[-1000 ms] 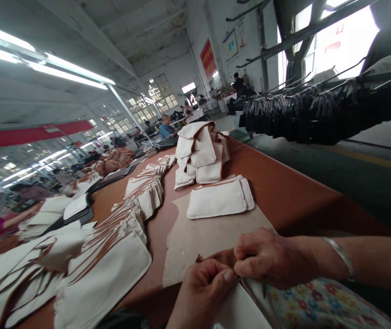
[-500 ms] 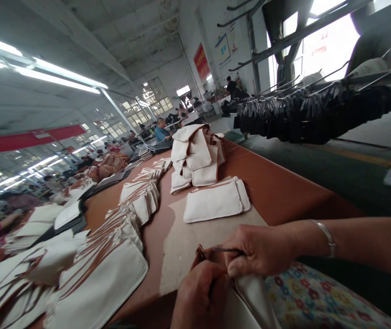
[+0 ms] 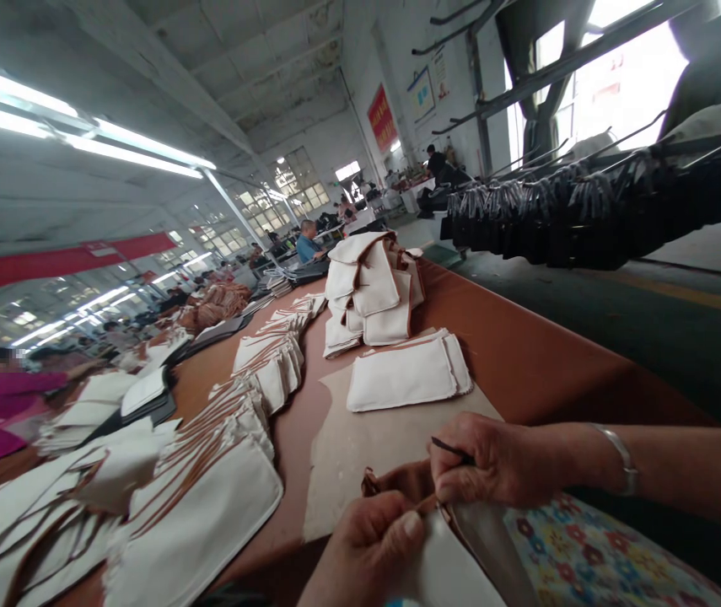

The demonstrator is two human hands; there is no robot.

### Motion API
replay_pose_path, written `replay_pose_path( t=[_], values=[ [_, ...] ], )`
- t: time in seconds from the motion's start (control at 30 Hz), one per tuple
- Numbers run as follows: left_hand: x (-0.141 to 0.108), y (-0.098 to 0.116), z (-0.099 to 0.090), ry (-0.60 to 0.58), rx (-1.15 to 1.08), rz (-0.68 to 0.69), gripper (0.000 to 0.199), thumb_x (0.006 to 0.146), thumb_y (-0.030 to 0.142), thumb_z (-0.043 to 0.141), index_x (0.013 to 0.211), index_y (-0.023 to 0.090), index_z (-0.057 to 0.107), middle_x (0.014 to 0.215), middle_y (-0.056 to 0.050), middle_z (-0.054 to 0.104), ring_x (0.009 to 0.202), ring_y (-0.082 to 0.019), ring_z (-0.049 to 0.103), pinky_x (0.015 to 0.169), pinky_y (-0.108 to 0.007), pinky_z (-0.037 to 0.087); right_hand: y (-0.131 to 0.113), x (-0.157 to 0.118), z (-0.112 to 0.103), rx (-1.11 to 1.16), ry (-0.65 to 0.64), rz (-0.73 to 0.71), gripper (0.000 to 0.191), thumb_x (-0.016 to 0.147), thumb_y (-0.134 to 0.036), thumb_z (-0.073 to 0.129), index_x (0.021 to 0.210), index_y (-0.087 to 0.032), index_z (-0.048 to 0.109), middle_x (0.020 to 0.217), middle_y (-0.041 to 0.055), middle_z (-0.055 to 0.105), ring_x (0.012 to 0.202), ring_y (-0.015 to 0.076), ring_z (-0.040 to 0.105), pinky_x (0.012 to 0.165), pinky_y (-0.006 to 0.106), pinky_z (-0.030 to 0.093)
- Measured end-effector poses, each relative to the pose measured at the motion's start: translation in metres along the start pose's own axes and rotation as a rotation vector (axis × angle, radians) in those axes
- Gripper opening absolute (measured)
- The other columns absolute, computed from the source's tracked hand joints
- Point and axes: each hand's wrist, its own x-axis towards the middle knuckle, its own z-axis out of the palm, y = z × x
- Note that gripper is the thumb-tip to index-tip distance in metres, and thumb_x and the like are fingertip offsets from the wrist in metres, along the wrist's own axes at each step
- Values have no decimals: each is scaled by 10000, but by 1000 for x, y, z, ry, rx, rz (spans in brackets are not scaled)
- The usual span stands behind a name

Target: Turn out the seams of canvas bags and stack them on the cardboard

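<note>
Canvas, cream with a brown trim, makes up the pouch [image 3: 442, 561] at the bottom centre of the frame, where both hands work its top edge. The left hand [image 3: 369, 548] pinches the trimmed edge under its thumb, and the right hand [image 3: 492, 464] is clenched on the same edge while a thin dark tool [image 3: 452, 447] pokes out above its fingers. To do this well, I judge the edge should be held taut between the two grips and the tool kept close to the seam, away from the thumb. What the tool is cannot be made out, and its tip is hidden in the fist. The pouch's lower part is cut off by the frame, and the flowered cloth [image 3: 594, 561] covers the lap at lower right.
</note>
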Motion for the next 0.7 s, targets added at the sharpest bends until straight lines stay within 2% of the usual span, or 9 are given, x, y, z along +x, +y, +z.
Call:
replay_pose_path(
  t=[0.1, 0.2, 0.3, 0.37, 0.43, 0.5, 0.6, 0.7],
  values=[
    [-2, -3, 2, 13, 97, 56, 518, 813, 674, 599, 679, 189, 475, 621, 47, 330, 547, -90, 261, 515, -276, 147, 7, 2, 0, 33, -16, 31, 405, 926, -475, 577, 779, -98, 596, 658, -23, 465, 572, 70, 376, 501, 177, 308],
    [-5, 3, 6, 150, 326, 170, 479, 885, 600, 538, 647, 192, 459, 627, 45, 319, 567, -101, 275, 514, -281, 164, 2, 10, -8, 6, -18, 111, 470, 916, -541, 567, 868, -81, 652, 700, 14, 555, 592, 92, 449, 519, 187, 358],
    [-5, 13, 10, 256, 473, 238, 393, 912, 478, 522, 656, 181, 511, 626, 34, 387, 587, -115, 341, 529, -268, 225, -20, 22, -21, -66, 29, 112, 511, 919, -539, 566, 1129, -80, 652, 1005, 104, 669, 845, 171, 598, 712, 236, 470],
    [-4, 17, 11, 265, 520, 267, 346, 902, 422, 525, 658, 176, 517, 634, 27, 413, 605, -123, 368, 551, -264, 252, -32, 29, -25, -89, -47, 109, 498, 907, -497, 607, 1217, -108, 637, 1107, 96, 670, 942, 187, 610, 798, 246, 472],
    [-3, 17, 9, 248, 518, 267, 356, 886, 428, 546, 637, 179, 493, 628, 34, 383, 604, -120, 339, 550, -264, 244, -35, 33, -23, -95, -212, 158, 438, 863, -469, 675, 1126, -118, 686, 945, 38, 684, 821, 148, 602, 714, 210, 459],
    [-4, 14, 5, 200, 442, 249, 410, 842, 493, 610, 615, 190, 453, 623, 46, 352, 593, -112, 293, 530, -261, 219, -26, 32, -18, -31, -323, 244, 400, 784, -468, 758, 955, -108, 715, 736, -17, 620, 660, 101, 530, 582, 178, 408],
    [-8, 6, -3, 87, 290, 143, 486, 689, 589, 751, 647, 193, 472, 623, 54, 370, 584, -106, 280, 502, -254, 198, -7, 26, -10, 196, -293, 295, 432, 662, -448, 855, 835, -90, 688, 668, -37, 571, 596, 72, 469, 529, 163, 375],
    [-16, -1, -14, 20, 251, 7, 516, 613, 599, 802, 720, 164, 547, 637, 46, 413, 590, -110, 323, 495, -248, 200, 2, 19, -6, 353, -239, 235, 426, 644, -410, 876, 838, -80, 689, 682, -19, 598, 597, 74, 487, 547, 171, 398]
  ],
)
